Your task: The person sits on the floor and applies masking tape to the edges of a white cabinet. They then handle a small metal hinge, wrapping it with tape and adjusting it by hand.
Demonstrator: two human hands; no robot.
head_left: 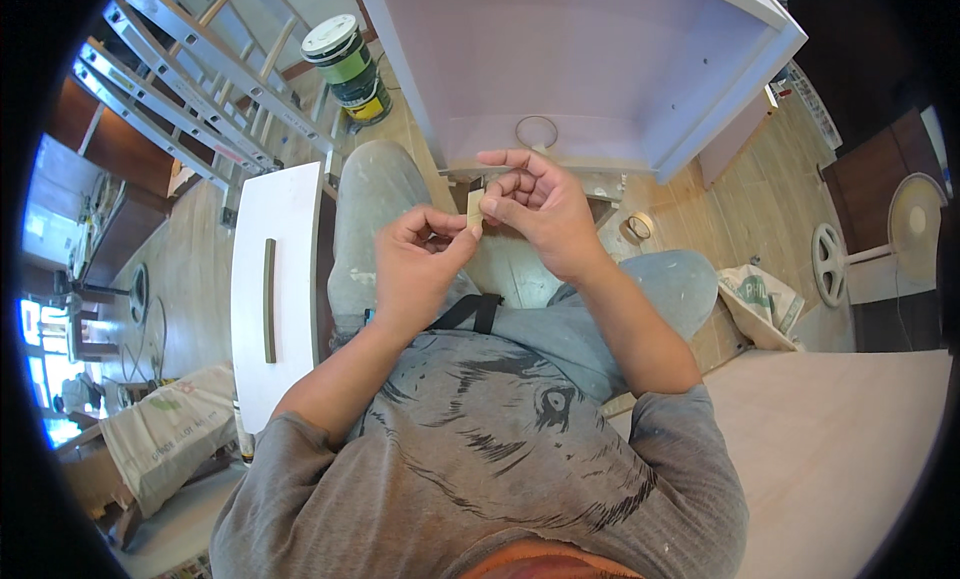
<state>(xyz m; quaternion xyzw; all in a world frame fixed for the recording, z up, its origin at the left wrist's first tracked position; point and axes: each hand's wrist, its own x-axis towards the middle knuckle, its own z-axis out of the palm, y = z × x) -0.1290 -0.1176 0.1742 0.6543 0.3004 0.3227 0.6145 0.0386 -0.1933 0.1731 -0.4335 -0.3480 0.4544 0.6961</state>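
Between my two hands, in front of my lap, is a small pale-yellow strip [474,207] that looks like masking tape. My left hand [422,261] pinches its lower end between thumb and forefinger. The upper part is pinched by my right hand [540,211], with one finger stretched out above. Just beyond my fingers is the near edge of a white open cabinet box [580,59]. A thin ring [537,132], perhaps a tape roll, lies inside it. On the floor right of my right wrist is a tan tape roll [636,228].
A white drawer front [270,219] with a dark handle stands by my left leg. Aluminium ladders [190,89] and a paint bucket [347,69] are at the far left. To the right are a printed sack [762,304], a pedestal fan [914,219] and a pale board [840,429].
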